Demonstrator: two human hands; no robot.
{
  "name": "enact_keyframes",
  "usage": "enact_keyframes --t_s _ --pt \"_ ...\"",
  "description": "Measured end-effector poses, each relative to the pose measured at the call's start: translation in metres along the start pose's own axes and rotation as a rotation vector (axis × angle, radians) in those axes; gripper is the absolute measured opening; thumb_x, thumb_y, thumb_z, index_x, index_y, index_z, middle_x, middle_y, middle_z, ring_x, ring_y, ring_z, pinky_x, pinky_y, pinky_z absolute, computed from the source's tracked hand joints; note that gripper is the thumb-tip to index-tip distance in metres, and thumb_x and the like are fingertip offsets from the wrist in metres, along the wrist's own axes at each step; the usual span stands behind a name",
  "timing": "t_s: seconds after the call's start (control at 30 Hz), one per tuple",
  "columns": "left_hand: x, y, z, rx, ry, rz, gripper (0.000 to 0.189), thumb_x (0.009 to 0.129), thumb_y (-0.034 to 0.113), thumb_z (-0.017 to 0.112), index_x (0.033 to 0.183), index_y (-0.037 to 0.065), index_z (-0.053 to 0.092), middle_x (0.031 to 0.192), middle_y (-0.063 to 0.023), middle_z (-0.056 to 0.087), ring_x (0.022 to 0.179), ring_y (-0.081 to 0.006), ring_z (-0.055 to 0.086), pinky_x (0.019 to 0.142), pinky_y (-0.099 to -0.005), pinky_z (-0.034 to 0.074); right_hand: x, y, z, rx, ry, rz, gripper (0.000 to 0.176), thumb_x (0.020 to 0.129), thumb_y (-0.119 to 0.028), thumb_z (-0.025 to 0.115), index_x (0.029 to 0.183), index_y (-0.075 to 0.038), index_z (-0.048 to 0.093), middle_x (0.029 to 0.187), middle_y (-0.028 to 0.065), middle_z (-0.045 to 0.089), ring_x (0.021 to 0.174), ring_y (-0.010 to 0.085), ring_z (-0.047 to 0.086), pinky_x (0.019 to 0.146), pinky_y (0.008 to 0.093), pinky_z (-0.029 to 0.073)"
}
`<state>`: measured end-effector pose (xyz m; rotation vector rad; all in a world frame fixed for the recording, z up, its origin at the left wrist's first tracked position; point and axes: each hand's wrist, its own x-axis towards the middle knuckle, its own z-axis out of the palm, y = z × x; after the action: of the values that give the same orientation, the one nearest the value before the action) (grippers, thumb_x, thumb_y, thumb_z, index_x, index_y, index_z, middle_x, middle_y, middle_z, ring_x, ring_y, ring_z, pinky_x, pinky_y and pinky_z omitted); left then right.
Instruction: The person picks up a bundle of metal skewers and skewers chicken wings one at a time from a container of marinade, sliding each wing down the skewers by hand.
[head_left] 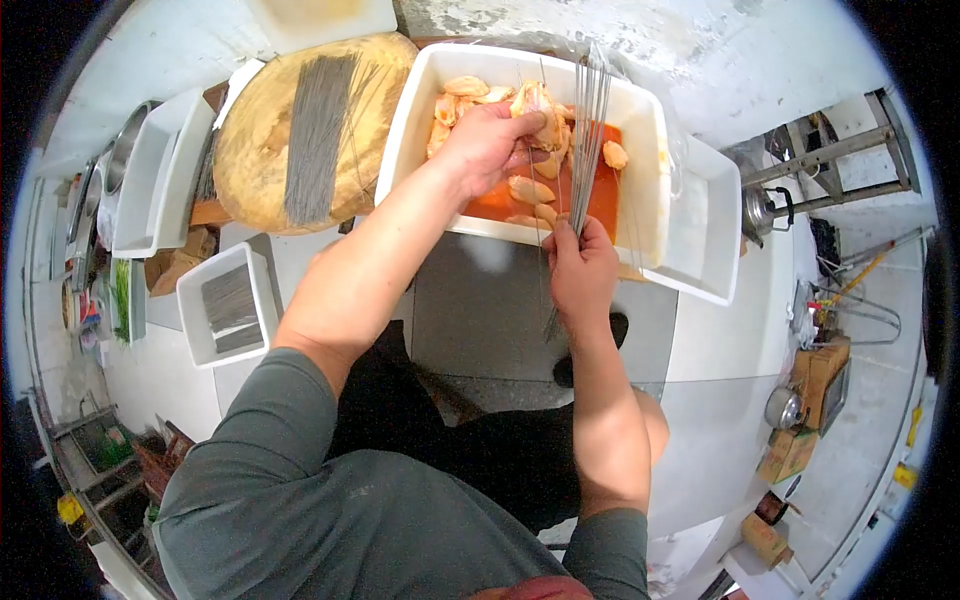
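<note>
Left hand (487,148): closed on a chicken piece (537,104) over the white tub (418,130), upper middle of frame | Right hand (580,272): fist around a skewer bundle (590,110), upright at the tub's near rim | Upper left: loose skewers (318,130) on a round board (250,150)

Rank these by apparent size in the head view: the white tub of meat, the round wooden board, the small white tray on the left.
1. white tub of meat, largest
2. round wooden board, somewhat smaller
3. small white tray, clearly smallest
</note>
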<state>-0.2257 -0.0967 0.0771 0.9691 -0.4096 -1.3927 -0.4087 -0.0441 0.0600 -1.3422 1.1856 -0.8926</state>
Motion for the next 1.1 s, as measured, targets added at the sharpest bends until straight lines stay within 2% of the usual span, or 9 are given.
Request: enact_keyframes --t_s 0.07,0.17,0.3,0.37,0.47,0.57,0.7,0.9,1.1 --pt "0.002 0.001 -0.001 -0.031 0.033 0.014 0.015 0.095 0.017 0.058 0.101 0.004 0.062 0.085 -0.0047 0.067 0.049 -0.0083 0.054 0.042 -0.0209 0.043 0.001 0.002 0.0 -0.079 0.002 -0.045 0.015 0.095 -0.016 0.056 0.089 -0.002 0.059 0.067 -0.0019 0.054 0.057 0.0046 0.044 0.05 0.0212 0.034" --pt "-0.009 0.015 -0.004 0.03 -0.02 -0.019 0.012 0.092 0.01 0.061 0.099 0.001 0.06 0.089 -0.0052 0.063 0.079 -0.0154 0.062 0.073 -0.032 0.057 0.001 0.004 -0.001 -0.133 -0.013 -0.05 0.017 0.095 -0.017 0.056 0.091 -0.002 0.061 0.069 -0.001 0.057 0.059 0.0048 0.047 0.052 0.0212 0.037" --pt "-0.005 0.016 -0.008 0.039 0.02 -0.025 0.012 0.092 0.009 0.061 0.099 0.0 0.06 0.089 -0.006 0.062 0.08 -0.0167 0.063 0.073 -0.033 0.058 -0.003 0.004 -0.003 -0.199 -0.046 -0.004 0.019 0.096 -0.02 0.057 0.092 -0.002 0.062 0.076 0.0007 0.062 0.063 0.0059 0.052 0.056 0.0214 0.042" --pt "-0.007 0.021 -0.006 0.045 0.056 -0.037 0.012 0.092 0.009 0.061 0.098 -0.001 0.06 0.089 -0.0068 0.062 0.08 -0.0174 0.063 0.073 -0.0333 0.058 -0.003 0.007 -0.004 -0.249 -0.04 -0.021 0.022 0.095 -0.022 0.056 0.099 -0.002 0.064 0.074 0.0063 0.064 0.066 0.0145 0.058 0.061 0.0293 0.046" --pt "0.0 0.013 -0.008 -0.012 0.055 0.028 0.017 0.093 0.017 0.06 0.1 0.001 0.059 0.09 -0.0079 0.064 0.067 -0.0142 0.063 0.054 -0.0241 0.054 -0.006 0.007 -0.004 -0.197 -0.066 -0.013 0.023 0.095 -0.021 0.054 0.105 -0.002 0.063 0.074 0.0086 0.066 0.066 0.0173 0.061 0.063 0.0324 0.048" --pt "0.0 0.014 -0.011 0.015 0.027 0.023 0.018 0.094 0.018 0.06 0.101 0.001 0.059 0.095 -0.0094 0.064 0.077 -0.0187 0.066 0.065 -0.0285 0.058 -0.01 0.002 -0.001 -0.089 -0.089 0.063 0.022 0.096 -0.018 0.052 0.111 -0.003 0.06 0.074 0.0078 0.066 0.063 0.0153 0.06 0.061 0.0306 0.049" --pt "0.006 0.01 -0.015 0.009 0.027 0.05 0.018 0.094 0.018 0.06 0.101 0.002 0.059 0.094 -0.0089 0.064 0.076 -0.0197 0.066 0.065 -0.0307 0.058 -0.016 -0.013 0.002 -0.077 -0.151 0.154 0.023 0.097 -0.016 0.051 0.116 -0.005 0.058 0.073 0.006 0.064 0.061 0.0136 0.058 0.059 0.0292 0.048" --pt "-0.001 0.013 -0.009 0.038 0.044 0.042 0.016 0.093 0.016 0.061 0.099 0.002 0.059 0.094 -0.0086 0.065 0.079 -0.0192 0.065 0.067 -0.0333 0.057 -0.011 0.006 0.002 -0.043 -0.106 0.001 0.016 0.097 -0.017 0.052 0.104 -0.003 0.058 0.066 0.0022 0.057 0.058 0.0112 0.052 0.055 0.0271 0.044" --pt "-0.001 0.008 -0.007 0.006 0.043 0.044 0.013 0.091 0.01 0.062 0.098 -0.001 0.062 0.093 -0.0067 0.065 0.084 -0.0179 0.064 0.074 -0.0335 0.056 -0.01 0.001 -0.002 -0.079 -0.108 0.047 0.015 0.097 -0.017 0.053 0.095 -0.003 0.057 0.065 0.0013 0.055 0.058 0.0109 0.052 0.054 0.027 0.043"
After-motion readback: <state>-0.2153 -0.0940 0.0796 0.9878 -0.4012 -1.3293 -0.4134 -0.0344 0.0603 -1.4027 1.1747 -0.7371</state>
